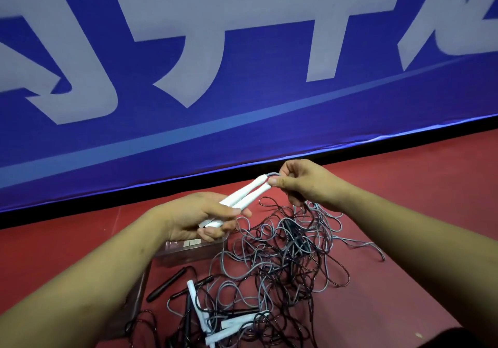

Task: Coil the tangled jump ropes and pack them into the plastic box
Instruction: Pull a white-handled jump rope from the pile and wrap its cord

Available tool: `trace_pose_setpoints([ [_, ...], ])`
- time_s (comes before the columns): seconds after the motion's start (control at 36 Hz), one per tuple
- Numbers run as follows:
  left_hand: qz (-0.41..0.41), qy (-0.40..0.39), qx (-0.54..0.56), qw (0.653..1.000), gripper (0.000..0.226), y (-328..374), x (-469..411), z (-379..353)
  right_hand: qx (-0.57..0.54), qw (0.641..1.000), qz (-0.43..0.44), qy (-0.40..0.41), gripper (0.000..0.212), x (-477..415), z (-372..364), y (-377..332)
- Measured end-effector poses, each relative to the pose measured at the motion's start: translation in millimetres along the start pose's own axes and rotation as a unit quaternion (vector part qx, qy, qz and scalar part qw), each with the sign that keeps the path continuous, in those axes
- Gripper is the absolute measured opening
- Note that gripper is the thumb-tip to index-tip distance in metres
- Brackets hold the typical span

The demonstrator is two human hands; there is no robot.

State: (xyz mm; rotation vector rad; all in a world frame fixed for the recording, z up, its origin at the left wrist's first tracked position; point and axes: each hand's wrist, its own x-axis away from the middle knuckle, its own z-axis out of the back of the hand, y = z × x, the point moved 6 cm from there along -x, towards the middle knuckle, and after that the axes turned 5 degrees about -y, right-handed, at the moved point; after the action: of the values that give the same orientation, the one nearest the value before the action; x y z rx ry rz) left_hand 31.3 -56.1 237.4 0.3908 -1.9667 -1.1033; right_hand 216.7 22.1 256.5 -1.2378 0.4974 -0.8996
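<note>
Now | L grip (pixel 200 217) holds 2 white handles (pixel 244 194) | R grip (pixel 307 184) pinches cord (pixel 272 174) at their tips

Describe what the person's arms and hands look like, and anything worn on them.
Both the left hand and right hand are bare: no gloves, rings or tape show. The left forearm and right forearm are uncovered as far as the frame's edge, with no sleeve, watch or wristband in view.

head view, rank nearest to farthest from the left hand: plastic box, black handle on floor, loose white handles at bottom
1. plastic box, directly under the left hand
2. black handle, on the floor lower left
3. loose white handles, bottom of the tangle
</note>
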Motion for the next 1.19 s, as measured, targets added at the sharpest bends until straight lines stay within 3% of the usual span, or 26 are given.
trace_pose_setpoints([
  [0.11,-0.017,0.035,-0.019,0.999,0.03,6,-2,0,-0.028,0.999,0.014,0.015,0.033,1,2,-7],
  [0.25,-0.121,0.044,0.059,0.99,0.014,25,-3,-1,-0.053,0.997,0.053,0.037,0.042,-3,0,-15],
  [0.31,-0.184,0.057,0.113,0.975,0.011,38,0,1,-0.12,0.991,0.054,0.013,0.042,-3,-3,-14],
  [0.39,-0.238,0.138,0.157,0.948,0.019,51,3,12,-0.177,0.983,0.047,-0.005,0.039,-3,-3,-13],
  [0.58,-0.292,0.273,0.249,0.882,0.019,54,0,22,-0.122,0.992,0.002,0.008,0.024,-6,-26,-12],
  [0.69,-0.299,0.324,0.27,0.856,0.018,49,2,32,-0.164,0.986,0.015,0.02,0.018,-10,-39,-24],
  [0.89,-0.3,0.323,0.303,0.845,0.021,48,-6,33,-0.032,0.998,-0.043,-0.023,0.032,-10,-67,-20],
  [1.03,-0.274,0.326,0.36,0.83,0.031,39,-14,30,-0.069,0.993,-0.08,-0.05,0.032,-14,-81,-13],
  [1.11,-0.257,0.289,0.355,0.851,0.041,38,-18,25,-0.092,0.988,-0.093,-0.079,0.029,-12,-94,-16],
  [1.19,-0.241,0.26,0.329,0.875,0.035,38,-19,21,-0.086,0.986,-0.1,-0.098,0.026,-10,-101,-24],
])
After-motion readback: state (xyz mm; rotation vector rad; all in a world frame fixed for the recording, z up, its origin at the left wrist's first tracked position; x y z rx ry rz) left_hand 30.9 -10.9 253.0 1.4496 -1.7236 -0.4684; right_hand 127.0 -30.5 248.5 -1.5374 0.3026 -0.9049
